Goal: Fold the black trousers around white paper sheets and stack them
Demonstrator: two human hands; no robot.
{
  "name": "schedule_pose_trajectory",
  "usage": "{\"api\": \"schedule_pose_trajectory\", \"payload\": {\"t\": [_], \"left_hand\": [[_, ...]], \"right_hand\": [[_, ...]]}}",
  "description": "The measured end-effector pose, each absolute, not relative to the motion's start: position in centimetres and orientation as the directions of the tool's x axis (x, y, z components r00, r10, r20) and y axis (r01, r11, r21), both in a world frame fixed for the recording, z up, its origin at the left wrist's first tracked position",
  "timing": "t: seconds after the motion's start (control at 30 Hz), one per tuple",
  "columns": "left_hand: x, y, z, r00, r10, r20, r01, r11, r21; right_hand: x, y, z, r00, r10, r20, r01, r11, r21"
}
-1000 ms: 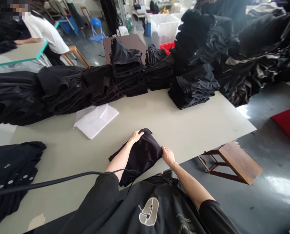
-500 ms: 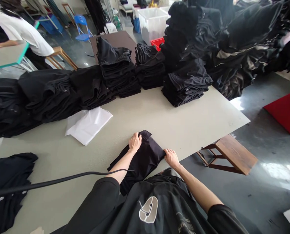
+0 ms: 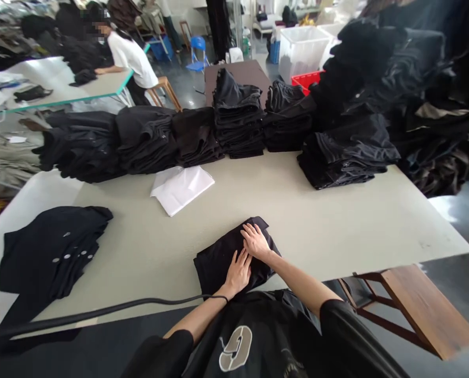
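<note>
A folded black garment (image 3: 218, 257) lies on the pale table (image 3: 147, 236) just in front of my body. My left hand (image 3: 239, 272) rests flat on its middle, fingers stretched out. Slightly farther up, my right hand (image 3: 255, 241) also lies on the cloth with its fingers extended, close to the left fingertips. Neither hand grips the fabric. Part of the garment's right side is covered by my right hand and forearm.
Several stacks of folded black garments (image 3: 240, 123) line the table's far edge, with another stack (image 3: 346, 157) at the right. White sheets (image 3: 183, 189) lie nearby. Dark buttoned garments (image 3: 56, 247) sit at left. A wooden stool (image 3: 427, 310) stands right. A person (image 3: 134, 60) works at another table.
My right hand has let go of the garment's right edge and moved in onto its top. My left hand has slid nearer my body and flattened. The camera view has turned left.
</note>
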State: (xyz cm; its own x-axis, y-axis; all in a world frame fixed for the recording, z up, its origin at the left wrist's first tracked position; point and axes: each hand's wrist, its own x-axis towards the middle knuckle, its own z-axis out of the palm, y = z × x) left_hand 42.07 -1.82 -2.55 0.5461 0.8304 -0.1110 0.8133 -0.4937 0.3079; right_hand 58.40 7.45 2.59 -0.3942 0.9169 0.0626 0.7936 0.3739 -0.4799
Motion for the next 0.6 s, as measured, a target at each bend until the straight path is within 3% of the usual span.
{"api": "schedule_pose_trajectory", "payload": {"t": [0.1, 0.27, 0.43, 0.53, 0.6], "left_hand": [[39.0, -1.4, -1.4, 0.442, 0.891, -0.107, 0.874, -0.400, 0.276], [33.4, -2.7, 0.7, 0.019, 0.995, -0.094, 0.968, 0.005, 0.251], [33.1, -3.5, 0.3, -0.479, 0.877, -0.040, 0.836, 0.470, 0.284], [31.6, -2.7, -0.1, -0.605, 0.753, -0.259, 0.675, 0.658, 0.334], [30.1, -1.6, 0.0, -0.531, 0.721, -0.445, 0.615, 0.689, 0.383]], "right_hand": [[57.8, 8.1, 0.0, -0.467, 0.884, 0.024, 0.797, 0.432, -0.423], [58.5, 7.8, -2.8, -0.495, 0.869, 0.024, 0.790, 0.461, -0.405], [58.2, 7.7, -2.2, -0.484, 0.873, 0.052, 0.768, 0.453, -0.452], [59.6, 7.1, -1.8, -0.325, 0.943, 0.079, 0.804, 0.319, -0.501], [61.3, 6.7, -1.9, -0.066, 0.998, 0.011, 0.803, 0.060, -0.593]]}}
